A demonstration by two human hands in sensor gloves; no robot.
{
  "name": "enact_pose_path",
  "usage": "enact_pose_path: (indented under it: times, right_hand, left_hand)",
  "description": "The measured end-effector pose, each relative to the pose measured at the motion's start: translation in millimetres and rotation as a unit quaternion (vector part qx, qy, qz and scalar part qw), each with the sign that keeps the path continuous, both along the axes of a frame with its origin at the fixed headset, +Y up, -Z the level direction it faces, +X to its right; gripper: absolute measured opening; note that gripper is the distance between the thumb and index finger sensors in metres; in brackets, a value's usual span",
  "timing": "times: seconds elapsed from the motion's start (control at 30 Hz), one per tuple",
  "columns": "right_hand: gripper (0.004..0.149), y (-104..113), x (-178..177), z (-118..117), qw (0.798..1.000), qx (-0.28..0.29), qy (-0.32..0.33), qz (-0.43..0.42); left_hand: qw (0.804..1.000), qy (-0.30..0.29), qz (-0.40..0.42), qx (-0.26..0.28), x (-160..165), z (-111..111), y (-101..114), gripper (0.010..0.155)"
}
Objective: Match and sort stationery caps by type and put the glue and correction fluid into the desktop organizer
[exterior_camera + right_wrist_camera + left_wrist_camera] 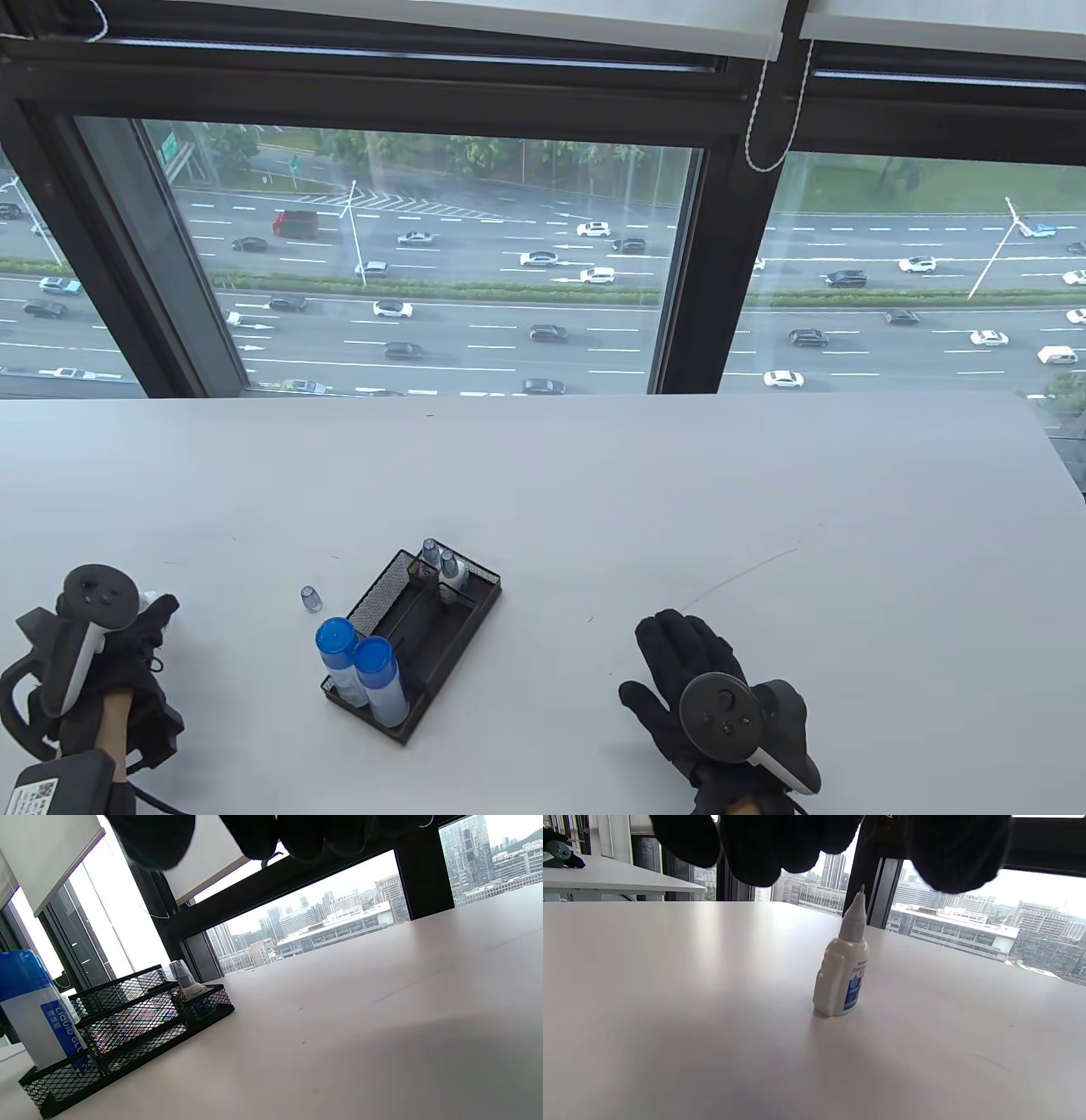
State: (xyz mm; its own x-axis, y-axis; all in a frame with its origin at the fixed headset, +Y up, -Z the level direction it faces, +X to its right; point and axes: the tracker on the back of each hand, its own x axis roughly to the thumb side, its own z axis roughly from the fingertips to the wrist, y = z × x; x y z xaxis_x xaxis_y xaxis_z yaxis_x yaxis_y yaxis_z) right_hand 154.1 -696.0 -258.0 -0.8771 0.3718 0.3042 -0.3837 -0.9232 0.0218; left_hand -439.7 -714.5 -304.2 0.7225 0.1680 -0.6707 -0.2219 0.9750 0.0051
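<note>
A black mesh organizer point(441, 620) sits at the table's front centre. Its near compartment holds two glue bottles with blue caps point(356, 658). Two capped correction fluid bottles point(439, 564) stand in its far corner. To the organizer's left a small clear cap point(311, 598) lies loose on the table. An uncapped white correction fluid bottle point(842, 980) stands on the table just beyond my left hand's fingertips point(763, 853), untouched. My left hand point(161, 624) rests at the far left, holding nothing. My right hand point(674, 654) lies flat with fingers spread, right of the organizer.
The white table point(594, 492) runs back to a window wall. The right wrist view shows the organizer point(127, 1027) with a glue bottle point(38, 1014) at the left. Another desk point(606, 874) stands in the background of the left wrist view.
</note>
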Motion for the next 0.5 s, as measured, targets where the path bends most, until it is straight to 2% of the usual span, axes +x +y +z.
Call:
enact_pose_path:
  times: [0.23, 0.4, 0.5]
  right_hand:
    - [0.07, -5, -1, -3, 1.0, -0.012, 0.004, 0.002]
    - [0.069, -5, -2, -4, 1.0, -0.019, 0.007, -0.005]
    - [0.069, -8, -3, -7, 1.0, -0.027, 0.007, -0.013]
  left_hand:
    - [0.992, 0.053, 0.117, 0.014, -24, -14, -46, 0.086]
    - [0.985, 0.059, 0.152, 0.045, -27, -22, -59, 0.082]
    - [0.987, 0.053, 0.146, 0.041, -26, -26, -61, 0.072]
